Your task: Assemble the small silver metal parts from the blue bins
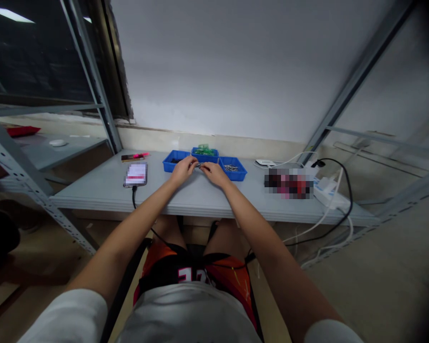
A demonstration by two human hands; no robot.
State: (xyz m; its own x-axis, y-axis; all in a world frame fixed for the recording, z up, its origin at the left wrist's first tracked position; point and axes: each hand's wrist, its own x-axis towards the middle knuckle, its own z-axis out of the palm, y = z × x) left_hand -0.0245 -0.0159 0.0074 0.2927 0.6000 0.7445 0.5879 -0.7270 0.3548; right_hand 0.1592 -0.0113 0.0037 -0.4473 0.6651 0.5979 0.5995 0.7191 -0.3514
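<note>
Both hands meet over the grey shelf, in front of three blue bins. My left hand (183, 169) and my right hand (214, 172) pinch a small shiny metal piece (199, 166) between their fingertips; its exact kind is too small to tell. Dark contents lie in the left blue bin (168, 165), partly hidden by my left hand. Behind the hands, the middle blue bin (214, 159) holds green pieces (203, 150). Small silvery metal parts (231, 168) fill the bottom of the right blue bin (239, 177), beside my right hand.
A phone (136, 175) with a black cable lies on the left of the grey shelf (203, 200), near a pink-and-dark tool (135, 156). To the right are a blurred-out item (289, 184), a white power strip (327, 193) and loose cables. Metal uprights flank both sides.
</note>
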